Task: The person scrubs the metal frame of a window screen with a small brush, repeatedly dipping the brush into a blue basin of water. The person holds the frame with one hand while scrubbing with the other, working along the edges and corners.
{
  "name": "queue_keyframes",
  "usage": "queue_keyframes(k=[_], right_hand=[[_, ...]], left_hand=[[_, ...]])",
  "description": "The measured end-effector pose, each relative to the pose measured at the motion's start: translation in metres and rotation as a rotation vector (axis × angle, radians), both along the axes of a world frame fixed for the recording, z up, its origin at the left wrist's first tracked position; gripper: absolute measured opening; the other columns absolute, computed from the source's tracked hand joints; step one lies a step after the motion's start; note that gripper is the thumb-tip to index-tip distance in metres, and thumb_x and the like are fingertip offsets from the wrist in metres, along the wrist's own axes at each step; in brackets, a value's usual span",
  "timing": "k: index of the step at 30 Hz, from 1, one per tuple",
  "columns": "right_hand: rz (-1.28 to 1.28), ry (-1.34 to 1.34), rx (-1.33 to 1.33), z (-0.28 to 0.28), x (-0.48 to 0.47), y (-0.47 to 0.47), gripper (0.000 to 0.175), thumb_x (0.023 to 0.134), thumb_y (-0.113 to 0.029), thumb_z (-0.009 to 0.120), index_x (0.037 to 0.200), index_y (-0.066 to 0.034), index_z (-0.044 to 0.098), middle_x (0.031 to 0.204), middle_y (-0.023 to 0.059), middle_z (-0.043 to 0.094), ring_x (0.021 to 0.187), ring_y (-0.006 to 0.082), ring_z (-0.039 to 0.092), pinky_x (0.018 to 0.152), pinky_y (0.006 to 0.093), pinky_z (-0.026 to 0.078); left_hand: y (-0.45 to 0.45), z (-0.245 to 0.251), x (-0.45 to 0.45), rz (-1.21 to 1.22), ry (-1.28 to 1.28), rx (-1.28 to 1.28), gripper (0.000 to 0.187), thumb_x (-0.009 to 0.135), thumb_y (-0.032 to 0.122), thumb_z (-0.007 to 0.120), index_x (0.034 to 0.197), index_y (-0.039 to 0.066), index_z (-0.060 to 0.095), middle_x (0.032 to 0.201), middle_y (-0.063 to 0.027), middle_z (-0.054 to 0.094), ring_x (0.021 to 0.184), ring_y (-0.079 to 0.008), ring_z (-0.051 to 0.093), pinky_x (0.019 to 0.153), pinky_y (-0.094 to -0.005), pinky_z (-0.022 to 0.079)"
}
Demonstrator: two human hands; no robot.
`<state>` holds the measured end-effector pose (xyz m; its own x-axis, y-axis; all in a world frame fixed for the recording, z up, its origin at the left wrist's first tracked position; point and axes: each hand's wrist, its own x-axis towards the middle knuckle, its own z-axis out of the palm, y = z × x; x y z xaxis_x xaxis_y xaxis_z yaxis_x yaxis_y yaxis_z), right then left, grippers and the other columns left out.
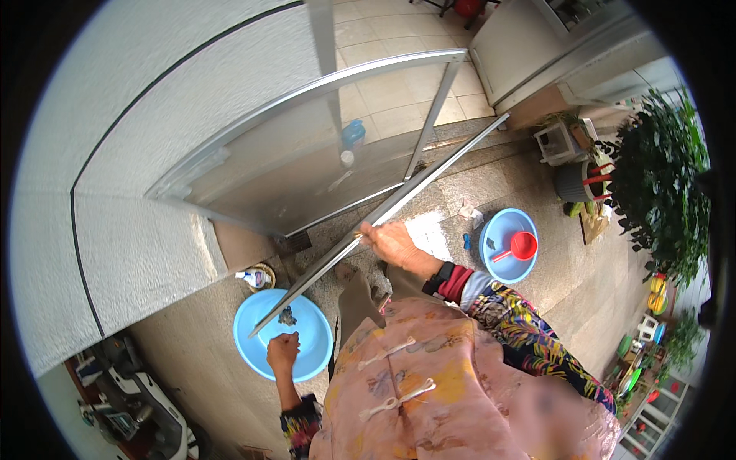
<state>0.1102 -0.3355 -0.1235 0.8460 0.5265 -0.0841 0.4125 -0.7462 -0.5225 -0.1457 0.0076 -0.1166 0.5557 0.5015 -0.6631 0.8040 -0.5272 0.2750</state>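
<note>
A long aluminium frame bar [428, 172] runs diagonally before me, from over a light-blue basin up to the right. The fingers of my right hand [394, 244] are closed on its edge near the middle; a small yellowish bit shows at the fingertips. My left hand [283, 352] is curled over the near side of the blue basin [313, 351], a little below the bar's lower end. Its fingers are partly hidden, and whether it holds something cannot be told. A dark wet cloth [287, 315] lies in that basin.
Behind the bar stands a framed translucent panel [276, 172] by a white wall [144, 247]. On the right, another blue basin [489, 230] holds a red dipper [523, 246]. A white bottle [253, 278], a leafy plant [661, 184], a grey bucket [569, 181] and a scooter [152, 414] stand around.
</note>
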Motion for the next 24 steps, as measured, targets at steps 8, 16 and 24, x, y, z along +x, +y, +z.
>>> queue_keyframes(k=[8,16,24], right_hand=[[0.023,0.041,0.100,0.006,-0.006,-0.003,0.018,0.091,-0.020,0.058,0.100,-0.0044,0.058,0.065,0.0175,0.065,0.066,0.0382,0.068,0.057,0.0487,0.050],[-0.523,0.349,0.445,-0.015,0.012,-0.083,0.034,0.099,-0.040,0.051,0.105,-0.0121,0.069,0.096,0.0221,0.069,0.093,0.0421,0.066,0.086,0.0475,0.051],[-1.059,0.825,1.051,-0.045,0.045,-0.210,0.028,0.102,-0.027,0.048,0.098,-0.0089,0.069,0.077,0.0014,0.064,0.071,0.0127,0.059,0.068,0.0312,0.045]], left_hand=[[-0.123,0.040,0.137,-0.651,-0.711,0.276,0.062,0.076,0.021,0.081,0.130,0.003,0.055,0.130,-0.0215,0.058,0.121,-0.0421,0.052,0.104,-0.0521,0.038],[-0.156,-0.019,0.188,-0.729,-0.240,0.115,0.045,0.087,0.028,0.072,0.125,0.006,0.062,0.113,-0.0172,0.069,0.099,-0.0388,0.066,0.086,-0.0510,0.051],[-0.181,-0.028,0.196,-0.741,-0.344,0.112,0.034,0.088,0.028,0.068,0.118,0.011,0.068,0.112,-0.0154,0.070,0.096,-0.0390,0.067,0.080,-0.0497,0.054]])
